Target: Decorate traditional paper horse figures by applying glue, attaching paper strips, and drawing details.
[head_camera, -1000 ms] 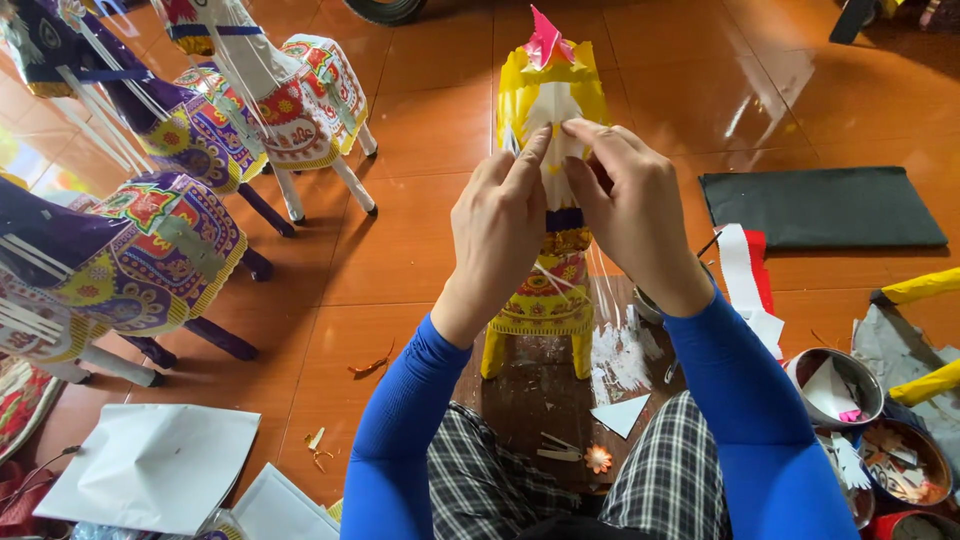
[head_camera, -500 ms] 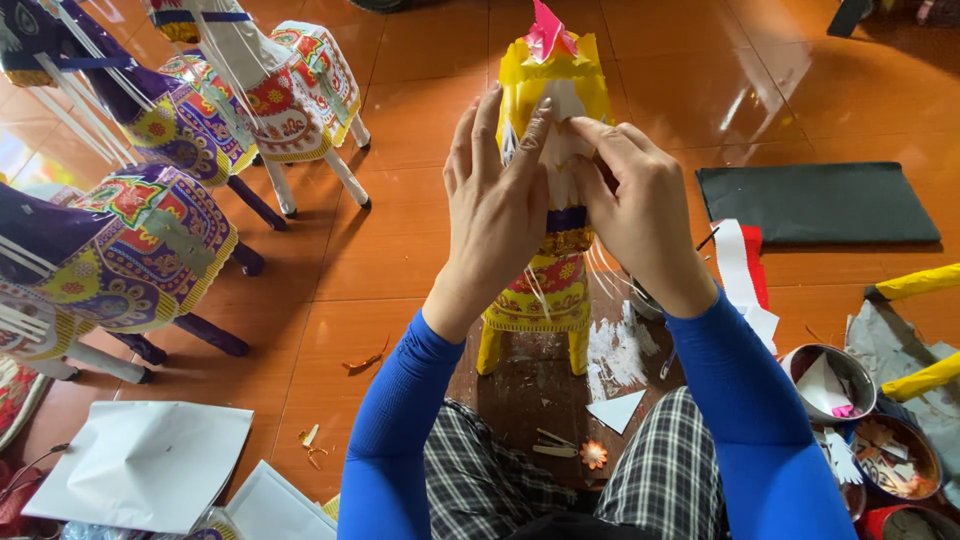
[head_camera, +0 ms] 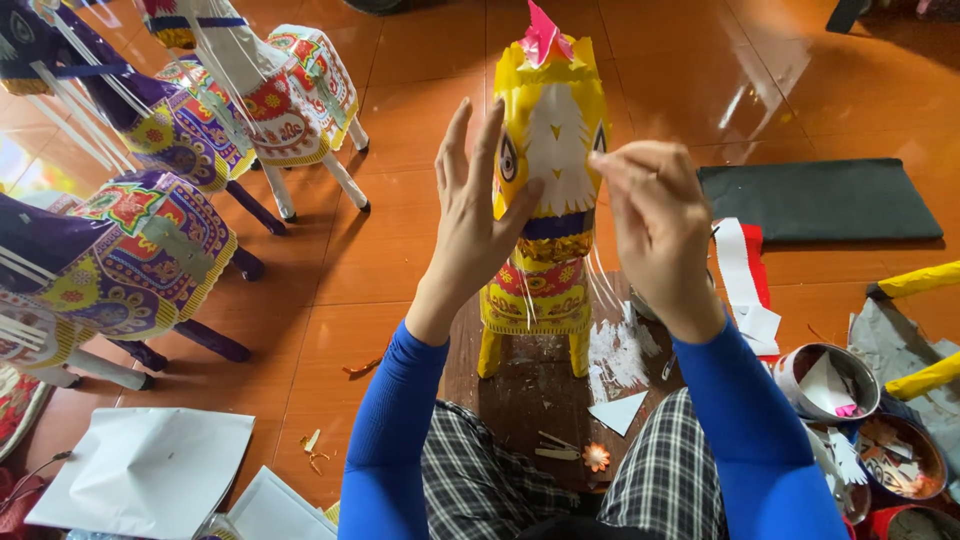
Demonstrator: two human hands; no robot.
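The paper horse (head_camera: 545, 200), judged light and crushable, is steadied at its head by the open left hand (head_camera: 478, 215) while thin strips are pinched by the right hand (head_camera: 655, 225).

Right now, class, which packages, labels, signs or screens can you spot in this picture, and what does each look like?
No labels, signs or screens show.
Round grey tin: floor at right, holds white and pink paper scraps.
Round brown bowl: lower right, holds cut paper pieces.
Yellow paper horse figure: centre, between left hand and right hand; white face, pink crest.
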